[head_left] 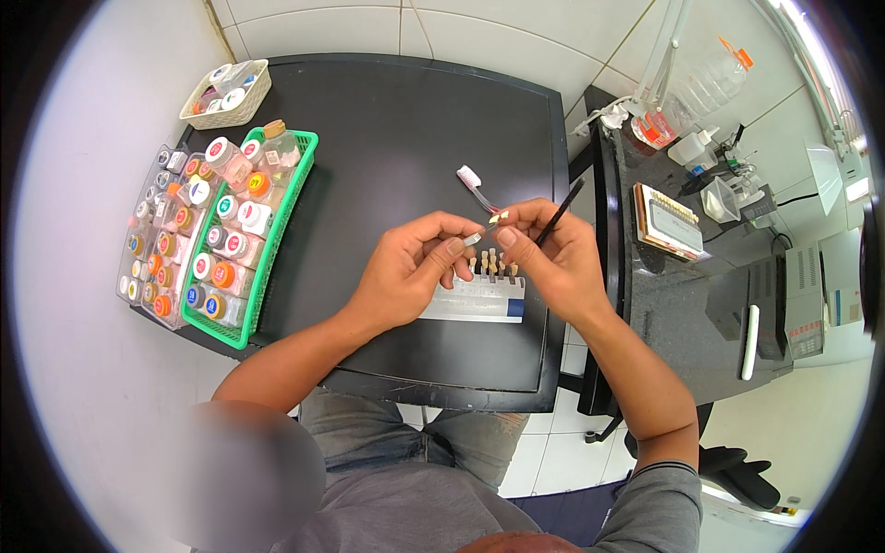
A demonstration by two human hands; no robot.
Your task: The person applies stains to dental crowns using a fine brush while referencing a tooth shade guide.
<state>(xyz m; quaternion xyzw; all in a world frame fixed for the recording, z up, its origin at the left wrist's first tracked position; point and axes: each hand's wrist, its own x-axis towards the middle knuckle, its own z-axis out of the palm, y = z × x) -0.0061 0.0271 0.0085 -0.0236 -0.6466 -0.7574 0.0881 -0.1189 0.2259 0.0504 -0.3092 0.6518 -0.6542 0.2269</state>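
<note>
- My left hand (410, 267) pinches a small tab (473, 239) over the shade guide (479, 300).
- My right hand (553, 253) grips a thin brush (564, 207), touching the tab's tooth tip (499, 218).
- Farther on the black table (396, 120): a toothbrush (475, 182).
- Far left, a green basket (263, 263) of jars.

Tiny sample (499, 218) between fingers (510, 241), too small to identify.

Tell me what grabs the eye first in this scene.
At centre, the left hand and right hand meet over a black table, pinching a small tooth tab; the right also holds a thin brush. At left, a green basket of bright-capped jars stands out.
</note>
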